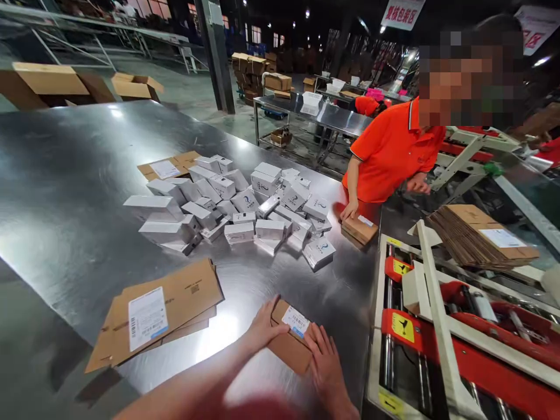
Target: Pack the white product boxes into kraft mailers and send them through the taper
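Observation:
My left hand (263, 326) and my right hand (324, 363) both press on a small brown cardboard box (289, 345) with a white label, lying at the near edge of the steel table (65, 192). The left hand grips the box's left end; the right hand lies flat on its right side. A pile of several small white product boxes (245, 210) is spread over the middle of the table, beyond my hands.
Flat labelled cartons (161, 315) lie left of my hands. A person in an orange shirt (389, 151) leans on another small brown box (359, 228) across the table. A red and white taping machine (459, 326) stands at right, with stacked flat cartons (481, 236) behind it.

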`<state>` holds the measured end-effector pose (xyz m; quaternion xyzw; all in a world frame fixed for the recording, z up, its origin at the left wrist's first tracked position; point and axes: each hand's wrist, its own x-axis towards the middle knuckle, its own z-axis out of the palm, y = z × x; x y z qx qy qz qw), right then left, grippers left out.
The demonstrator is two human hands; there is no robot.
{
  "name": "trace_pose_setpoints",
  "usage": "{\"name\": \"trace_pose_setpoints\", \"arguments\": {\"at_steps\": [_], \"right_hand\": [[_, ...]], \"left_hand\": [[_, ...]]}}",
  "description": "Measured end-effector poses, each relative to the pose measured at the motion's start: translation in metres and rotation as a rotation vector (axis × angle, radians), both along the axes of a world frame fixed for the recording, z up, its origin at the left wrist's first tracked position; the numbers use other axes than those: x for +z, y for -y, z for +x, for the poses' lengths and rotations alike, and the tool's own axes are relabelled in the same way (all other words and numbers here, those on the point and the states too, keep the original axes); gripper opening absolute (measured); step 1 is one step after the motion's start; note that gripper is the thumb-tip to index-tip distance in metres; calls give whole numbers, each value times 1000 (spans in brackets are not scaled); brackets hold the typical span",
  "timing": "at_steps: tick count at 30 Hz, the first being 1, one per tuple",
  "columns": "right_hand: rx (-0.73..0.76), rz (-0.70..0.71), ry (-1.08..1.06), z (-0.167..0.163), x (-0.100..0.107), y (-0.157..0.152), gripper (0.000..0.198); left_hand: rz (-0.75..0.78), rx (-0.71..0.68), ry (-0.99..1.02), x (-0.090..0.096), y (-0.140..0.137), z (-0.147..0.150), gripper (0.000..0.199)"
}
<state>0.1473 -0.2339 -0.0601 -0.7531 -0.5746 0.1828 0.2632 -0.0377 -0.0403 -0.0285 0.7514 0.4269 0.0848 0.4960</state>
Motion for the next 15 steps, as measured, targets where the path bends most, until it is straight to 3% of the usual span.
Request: {"name": "trace_pose_setpoints", "arguments": {"at_steps": [4,7,10,15], "right_hand": [[-188,27,-482,-8,9,0,43],[-452,64,-696,-31,9,-9,60],[-625,93,-624,-58,1,-22,88],[-631,122,-462,-72,-9,-39,94]], "left_hand": [[-2,-71,-1,-19,-7,5,79],[25,-67,45,-20,-5,2,79],[42,-109,65,-15,-1,-3,79],[92,-151,-41,-10,2,-10,62]]}}
